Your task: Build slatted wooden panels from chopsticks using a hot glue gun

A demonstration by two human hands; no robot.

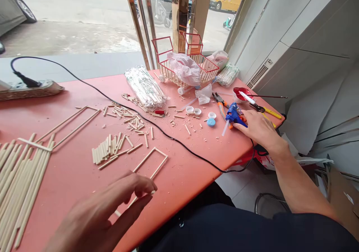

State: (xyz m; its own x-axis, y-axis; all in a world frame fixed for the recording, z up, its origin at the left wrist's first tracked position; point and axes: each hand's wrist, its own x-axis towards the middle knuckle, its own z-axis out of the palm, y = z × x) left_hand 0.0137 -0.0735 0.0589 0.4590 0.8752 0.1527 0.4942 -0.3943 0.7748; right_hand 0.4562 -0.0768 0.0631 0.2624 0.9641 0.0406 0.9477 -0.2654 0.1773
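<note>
My left hand (112, 207) is at the front of the pink table, thumb and index finger pinched on the end of a small wooden stick (153, 192). Partly hidden behind this hand lies a narrow rectangular stick frame (160, 165). At the right, my right hand (256, 126) rests at a blue glue gun (232, 113) with a clear glue stick poking out; the fingers lie beside and behind its body, and their grip is partly hidden. Short cut sticks (108, 149) form a pile left of centre. Another stick frame (75, 126) lies farther left.
Long sticks (22, 184) cover the left front. A black cable (168, 134) crosses the table (190, 177). Behind stand a small stick-built cart (179, 72) and a wrapped stick bundle (146, 87). Pliers (220, 102), bottle caps (211, 122) and a red bowl (239, 94) are nearby.
</note>
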